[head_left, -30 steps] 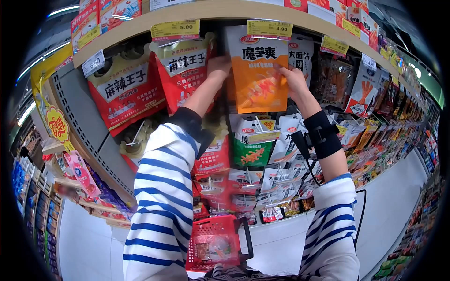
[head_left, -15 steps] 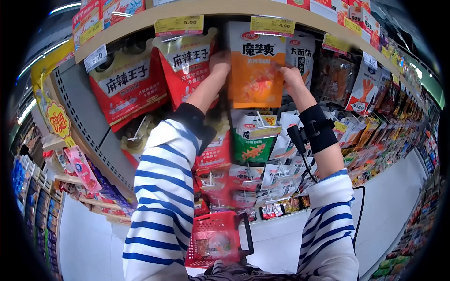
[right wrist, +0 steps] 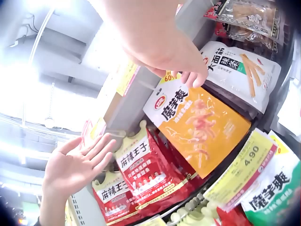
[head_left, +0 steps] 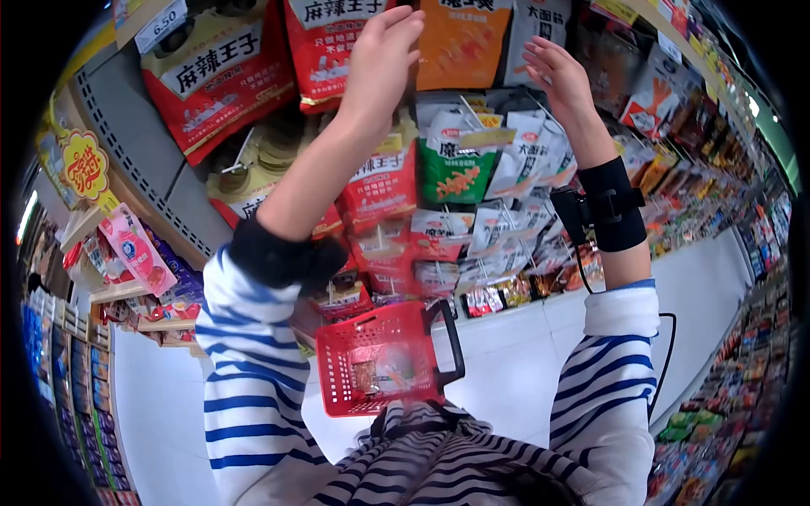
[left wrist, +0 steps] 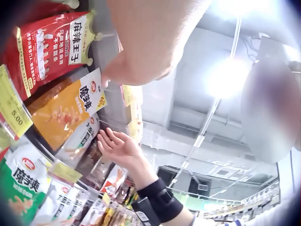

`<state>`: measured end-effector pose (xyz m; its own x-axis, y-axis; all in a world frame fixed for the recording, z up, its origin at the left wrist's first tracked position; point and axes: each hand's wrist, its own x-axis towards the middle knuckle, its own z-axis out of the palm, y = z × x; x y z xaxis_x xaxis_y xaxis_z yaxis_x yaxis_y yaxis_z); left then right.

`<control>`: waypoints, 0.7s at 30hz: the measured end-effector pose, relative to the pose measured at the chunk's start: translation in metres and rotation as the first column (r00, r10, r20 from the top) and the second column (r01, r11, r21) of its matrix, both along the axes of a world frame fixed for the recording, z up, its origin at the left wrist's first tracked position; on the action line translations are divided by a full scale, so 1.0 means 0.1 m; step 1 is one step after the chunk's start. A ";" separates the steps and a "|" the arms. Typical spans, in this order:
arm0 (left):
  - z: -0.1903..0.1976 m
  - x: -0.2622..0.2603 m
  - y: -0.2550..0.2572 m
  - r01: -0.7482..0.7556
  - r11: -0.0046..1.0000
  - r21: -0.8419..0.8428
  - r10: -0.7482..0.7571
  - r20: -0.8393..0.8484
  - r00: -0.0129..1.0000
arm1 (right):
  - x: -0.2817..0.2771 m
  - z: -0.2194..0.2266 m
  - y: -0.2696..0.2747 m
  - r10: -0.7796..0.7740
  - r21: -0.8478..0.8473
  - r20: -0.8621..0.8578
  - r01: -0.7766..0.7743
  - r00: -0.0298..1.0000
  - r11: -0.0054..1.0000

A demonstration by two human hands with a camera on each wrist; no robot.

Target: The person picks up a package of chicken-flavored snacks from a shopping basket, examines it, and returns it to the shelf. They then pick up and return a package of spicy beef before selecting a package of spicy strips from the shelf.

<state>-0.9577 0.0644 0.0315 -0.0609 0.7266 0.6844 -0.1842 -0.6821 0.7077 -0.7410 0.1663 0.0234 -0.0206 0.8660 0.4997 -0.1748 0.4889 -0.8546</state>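
An orange-and-white snack pouch (right wrist: 207, 127) hangs in the shelf row, its lower part near the top of the head view. My left hand (head_left: 381, 72) is raised in front of the red snack bag (head_left: 325, 59) on the pouch's left; its fingers are extended and hold nothing. On the other side my right hand (head_left: 564, 80) is empty too, with loosely bent fingers. It stands before the white pouch (head_left: 533, 34). The right wrist view shows the right fingertips overlapping the orange pouch's upper corner, and the left hand with its palm turned out beside the red bags.
Below hang a green pouch (head_left: 456, 164) and several rows of snack bags on metal hooks. A red shopping basket (head_left: 380, 325) with packaged goods inside is in front of my body. A yellow price tag (right wrist: 242, 172) juts out below the orange pouch.
Both hands have come off the orange pouch, which they were at earlier, and their fingers have opened. The head view has tilted down, so the shelf sits higher and the basket shows more fully.
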 end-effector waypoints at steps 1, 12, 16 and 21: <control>-0.11 -0.07 -0.09 0.032 0.999 0.038 -0.031 -0.018 0.999 | -0.02 -0.05 -0.12 0.022 0.009 0.012 -0.022 1.000 1.000; -1.51 -0.74 -1.22 0.041 0.963 -0.267 -0.048 -0.023 0.999 | -0.26 -1.02 -1.43 0.137 -0.152 -0.063 -0.146 0.988 0.978; -1.99 -1.04 -1.41 0.032 0.905 -0.423 -0.028 0.016 0.999 | -0.23 -1.58 -1.65 0.135 -0.277 -0.127 -0.165 0.983 0.946; -2.70 -1.28 -1.53 0.009 0.827 -0.563 0.000 0.017 1.000 | -0.23 -2.31 -1.91 0.059 -0.493 -0.202 -0.154 0.978 0.856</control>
<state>-1.0854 -0.0887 -0.2382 -0.0635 0.9857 0.1558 -0.2003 -0.1655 0.9656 -0.7645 -0.0246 -0.2080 -0.0815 0.9967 -0.0003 -0.3686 -0.0304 -0.9291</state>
